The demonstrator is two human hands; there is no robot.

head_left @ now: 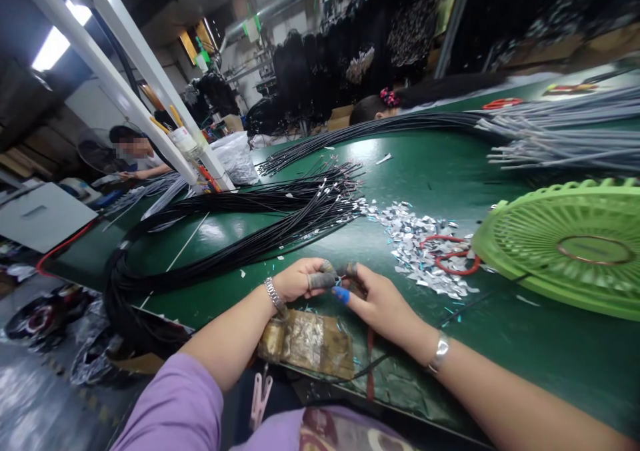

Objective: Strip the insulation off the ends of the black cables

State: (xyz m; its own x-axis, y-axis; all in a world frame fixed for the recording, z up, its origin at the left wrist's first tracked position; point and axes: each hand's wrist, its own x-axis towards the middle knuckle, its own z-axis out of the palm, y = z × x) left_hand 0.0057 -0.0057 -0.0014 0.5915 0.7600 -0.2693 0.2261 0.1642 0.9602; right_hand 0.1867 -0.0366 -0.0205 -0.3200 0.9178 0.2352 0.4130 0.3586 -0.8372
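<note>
Both hands meet above the front edge of the green table, fingertips pinched together. My left hand (305,279), with grey wrapping on its fingers, is closed on a small cable end, mostly hidden by the fingers. From the other side my right hand (375,299) pinches the same spot; its thumb has a blue wrap and its index finger a grey one. A bit of thin light-blue wire (339,282) shows between the fingertips. Under the hands lies a block wrapped in brown tape (313,344). Left of them, bundled black cables (240,238) have stripped ends pointing right.
White and silvery scraps (415,244) lie beyond my right hand, beside red-handled scissors (457,261). A green fan (575,244) stands at right. Grey cables (565,131) lie at the far right. A white post (150,84) rises at left. Two people sit across the table.
</note>
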